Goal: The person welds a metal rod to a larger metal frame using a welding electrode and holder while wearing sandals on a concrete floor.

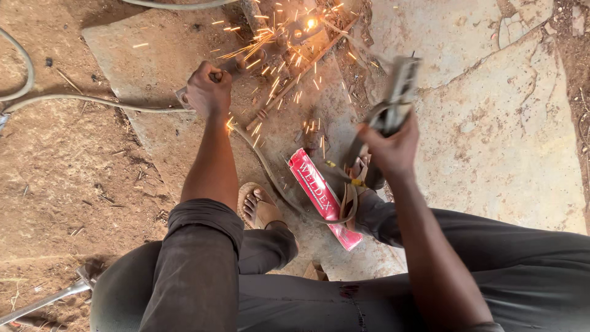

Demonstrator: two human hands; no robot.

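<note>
Head view: left hand (209, 91) clamps a stiff, heavy tool (236, 63) on the slab (491, 123), sparks (276, 43) flying; right hand (393, 144) grips a rigid electrode holder (396, 92) by its handle, raised over the red packet (322, 197).

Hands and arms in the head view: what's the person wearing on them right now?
Both hands, left hand and right hand, are bare: no gloves, rings or watch visible. The left arm has a dark grey sleeve pushed up near the elbow. The right forearm is uncovered.
</note>
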